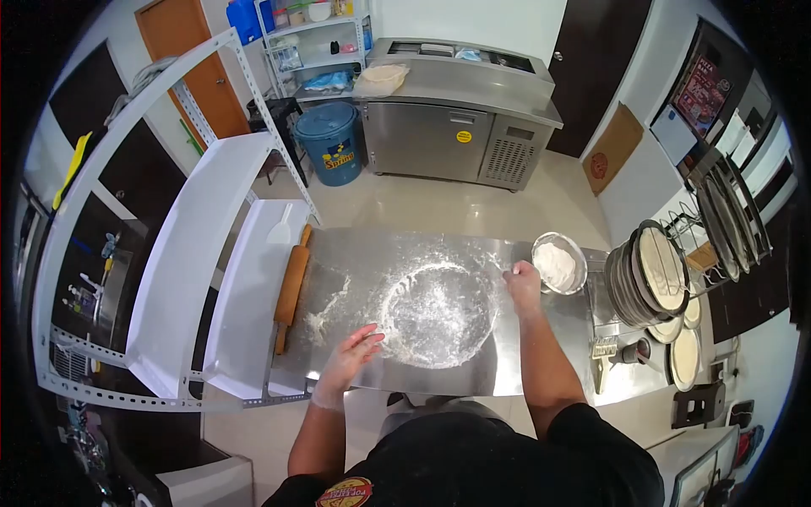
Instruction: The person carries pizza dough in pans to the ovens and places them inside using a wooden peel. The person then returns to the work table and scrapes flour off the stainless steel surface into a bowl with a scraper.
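So the left hand (348, 359) is palm-side up-ish over the near edge of the steel table (507, 372), fingers loosely spread and nothing in them that I can see; can't really tell if it's touching the metal. Its fingertips are just beside the big flour patch (438, 313), which sits mid-table as a rough circle with a thicker white rim and a dusty middle. The right hand (524, 286) is on the other side of that circle, fingers curled in, right beside the metal bowl (581, 256). Can't tell if there's anything pinched in there, or whether it's touching the bowl. The bowl has a heap of loose flour (554, 264) in it and stands toward the right end of the table. Over on the left end there's a wooden rolling pin (293, 286) lying along the table edge, next to the white shelves (182, 279). Past the bowl on the right you've got a stack of round pans (623, 283), with a brush (604, 347) lying nearer the person.
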Motion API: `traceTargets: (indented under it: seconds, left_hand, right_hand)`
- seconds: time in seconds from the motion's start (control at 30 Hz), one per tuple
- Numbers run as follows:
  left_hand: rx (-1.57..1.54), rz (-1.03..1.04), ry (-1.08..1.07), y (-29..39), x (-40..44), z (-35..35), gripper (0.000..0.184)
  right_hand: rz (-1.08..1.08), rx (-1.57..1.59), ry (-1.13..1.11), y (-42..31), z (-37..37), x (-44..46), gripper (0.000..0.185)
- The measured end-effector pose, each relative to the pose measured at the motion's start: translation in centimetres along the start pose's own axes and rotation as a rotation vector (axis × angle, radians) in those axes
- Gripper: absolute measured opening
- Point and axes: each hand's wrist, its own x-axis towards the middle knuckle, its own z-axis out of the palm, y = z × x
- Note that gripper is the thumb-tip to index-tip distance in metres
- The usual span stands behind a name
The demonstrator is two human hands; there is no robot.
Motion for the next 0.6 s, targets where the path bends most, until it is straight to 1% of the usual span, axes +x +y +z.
traceTargets:
  seconds: [0.07, 0.1, 0.17, 0.2, 0.23, 0.3, 0.33, 0.37, 0.43, 0.47, 0.53, 0.6]
  left_hand:
    - [0.033, -0.024, 0.021, 0.5, 0.4, 2.3, 0.045]
    - [0.056, -0.050, 0.025, 0.7, 0.6, 3.6, 0.045]
    - [0.093, -0.082, 0.032, 1.0, 1.6, 6.3, 0.045]
    - [0.122, -0.061, 0.018, 1.1, 2.3, 7.7, 0.045]
    - [0.151, -0.043, -0.001, 1.1, 2.9, 9.1, 0.045]
    - [0.191, -0.035, -0.026, 1.3, 4.2, 12.3, 0.045]
    - [0.203, -0.024, -0.062, 1.6, 5.0, 14.0, 0.045]
    - [0.217, -0.015, -0.100, 1.9, 5.8, 15.8, 0.046]
    - [0.242, -0.004, -0.153, 2.3, 7.2, 19.2, 0.046]
    - [0.256, 0.027, -0.210, 2.5, 8.0, 20.9, 0.046]
    - [0.280, 0.086, -0.324, 2.8, 9.2, 23.8, 0.046]
    - [0.298, 0.096, -0.367, 3.2, 10.2, 25.9, 0.046]
  right_hand:
    - [-0.115, 0.114, -0.226, 1.9, -1.5, -0.3, 0.041]
    - [-0.112, 0.134, -0.230, 2.8, -1.9, -0.4, 0.041]
    - [-0.211, 0.301, -0.082, 4.0, -2.8, -0.7, 0.049]
    - [-0.259, 0.381, -0.005, 4.1, -3.3, -0.6, 0.054]
    - [-0.249, 0.397, -0.001, 4.4, -4.5, -0.8, 0.054]
    - [0.060, -0.066, 0.096, -1.7, -8.7, -3.2, 0.041]
    - [0.214, -0.299, 0.136, -2.7, -10.3, -3.7, 0.035]
    - [0.225, -0.289, 0.139, -1.4, -11.3, -3.6, 0.035]
    - [0.104, -0.681, 0.236, 2.4, -12.9, -2.6, 0.022]
    - [0.041, -0.880, 0.287, 4.0, -13.8, -2.1, 0.019]
    - [0.045, -0.863, 0.329, 5.7, -15.2, -2.0, 0.018]
    - [0.033, -0.842, 0.384, 6.5, -16.4, -2.0, 0.021]
